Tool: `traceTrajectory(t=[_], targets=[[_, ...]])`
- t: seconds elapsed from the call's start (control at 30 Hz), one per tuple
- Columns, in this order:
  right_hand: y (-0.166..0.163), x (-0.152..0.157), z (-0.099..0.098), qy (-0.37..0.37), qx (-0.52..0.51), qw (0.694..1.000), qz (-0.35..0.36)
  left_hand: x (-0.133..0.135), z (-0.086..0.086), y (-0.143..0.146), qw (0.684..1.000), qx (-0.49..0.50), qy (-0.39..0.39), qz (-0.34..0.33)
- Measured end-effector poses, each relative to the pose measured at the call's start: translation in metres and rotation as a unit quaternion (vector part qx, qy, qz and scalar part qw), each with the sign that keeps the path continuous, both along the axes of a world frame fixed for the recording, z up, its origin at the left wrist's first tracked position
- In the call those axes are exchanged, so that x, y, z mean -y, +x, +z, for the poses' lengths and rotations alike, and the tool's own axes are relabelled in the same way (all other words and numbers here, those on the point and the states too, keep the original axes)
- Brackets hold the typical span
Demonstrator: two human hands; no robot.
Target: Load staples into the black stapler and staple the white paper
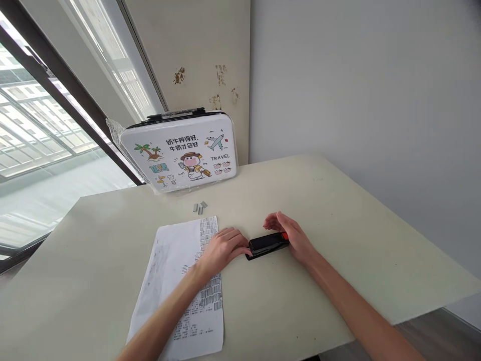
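A black stapler [266, 243] with a red patch at its rear end lies on the table, slightly slanted. My left hand [227, 248] is closed at its left end, thumb and fingertips pinching there; the exact contact is partly hidden. At the red end stands my right hand [293, 235], its palm side against the stapler and its fingers stretched out beyond the far side, not wrapped round it. Under my left forearm lies a printed sheet of paper [165, 265]. Several short grey staple strips [200, 207] lie beyond the sheet.
A white case [176, 165] with cartoon prints and a black handle, wrapped in clear plastic, stands at the back of the pale table [338, 215]. A window [45, 125] is on the left, a grey wall [356, 90] on the right.
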State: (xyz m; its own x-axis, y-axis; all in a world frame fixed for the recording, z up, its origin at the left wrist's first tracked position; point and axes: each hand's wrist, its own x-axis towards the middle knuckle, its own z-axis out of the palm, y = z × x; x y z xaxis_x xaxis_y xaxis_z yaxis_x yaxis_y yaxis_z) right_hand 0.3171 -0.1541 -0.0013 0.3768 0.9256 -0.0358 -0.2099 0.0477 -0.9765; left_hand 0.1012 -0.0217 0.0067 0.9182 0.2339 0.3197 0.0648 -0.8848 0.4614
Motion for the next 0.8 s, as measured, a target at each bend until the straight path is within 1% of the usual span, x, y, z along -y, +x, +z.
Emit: traceTrajectory(t=[0.13,0.23,0.33,0.4,0.5,0.57,0.67,0.73,0.8], targets=[[0.002,0.000,-0.001,-0.002,-0.002,1.000,-0.005,0.001,0.000,0.002,1.000,-0.005,0.017,0.013],[0.003,0.000,-0.001,-0.004,0.005,1.000,0.013,0.005,0.003,0.000,0.999,-0.007,0.028,0.025],[0.000,0.002,0.001,-0.011,0.067,0.997,0.047,0.013,0.012,-0.016,0.998,-0.007,0.038,0.043],[-0.003,0.004,0.003,-0.033,0.138,0.988,0.058,0.019,0.018,-0.037,0.997,-0.010,0.042,0.069],[-0.008,0.007,0.003,-0.063,0.215,0.973,0.056,0.030,0.024,-0.085,0.992,-0.030,0.042,0.119],[-0.011,0.008,0.003,-0.068,0.227,0.970,0.049,0.039,0.024,-0.121,0.988,-0.053,0.048,0.134],[-0.013,0.011,0.001,-0.072,0.231,0.970,0.039,0.058,0.019,-0.167,0.984,-0.103,0.072,0.128],[-0.014,0.014,0.000,-0.078,0.236,0.968,0.033,0.074,0.016,-0.186,0.980,-0.134,0.083,0.124],[-0.016,0.019,-0.001,-0.086,0.241,0.966,0.029,0.089,0.014,-0.196,0.977,-0.150,0.085,0.122]])
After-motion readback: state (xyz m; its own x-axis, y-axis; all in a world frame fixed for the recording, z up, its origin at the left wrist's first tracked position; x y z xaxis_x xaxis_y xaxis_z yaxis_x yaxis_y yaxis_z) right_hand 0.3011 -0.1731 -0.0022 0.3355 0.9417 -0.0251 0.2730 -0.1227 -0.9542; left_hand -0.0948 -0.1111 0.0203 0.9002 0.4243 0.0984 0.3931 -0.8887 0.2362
